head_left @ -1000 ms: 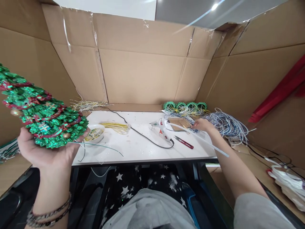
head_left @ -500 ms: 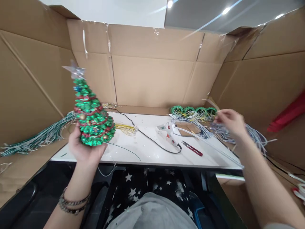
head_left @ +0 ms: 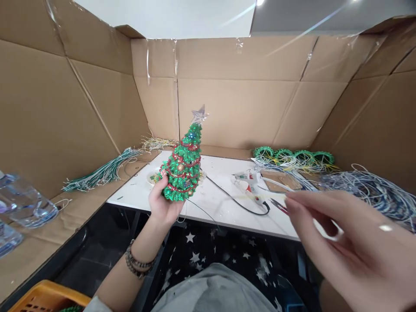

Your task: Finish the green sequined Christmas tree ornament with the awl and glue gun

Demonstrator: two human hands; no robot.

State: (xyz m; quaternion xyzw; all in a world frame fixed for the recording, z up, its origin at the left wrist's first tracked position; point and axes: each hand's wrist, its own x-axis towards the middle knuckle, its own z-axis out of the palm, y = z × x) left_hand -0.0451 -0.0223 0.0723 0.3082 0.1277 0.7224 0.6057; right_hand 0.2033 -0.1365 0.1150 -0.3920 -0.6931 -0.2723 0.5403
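Observation:
A small green tinsel Christmas tree (head_left: 184, 167) with red garland, gold balls and a clear star (head_left: 199, 114) on top leans slightly right above the table. Under its base is my left hand (head_left: 165, 210), palm up, with the thumb on the tree's side. A thin dark wire (head_left: 203, 211) trails from the bottom. Close to the camera on the right, my right hand (head_left: 347, 242) has its thumb and forefinger pinched together; what is between the tips is too small to make out. Beyond those fingertips lie red-handled thread snips (head_left: 278, 206) and a clear-bodied glue gun (head_left: 248, 180).
Green tinsel rings (head_left: 292, 155) with wires line the back right. Bundled wires (head_left: 370, 190) lie at right, green-white wires (head_left: 104, 171) at left. Clear plastic bottles (head_left: 30, 206) stand far left, above an orange basket (head_left: 53, 297). Cardboard walls (head_left: 227, 99) enclose the white table (head_left: 224, 167).
The view has turned left. The tree has swung from leaning left to leaning right. My right hand has come from the back right, where it pinched a thin strip, to close before the camera.

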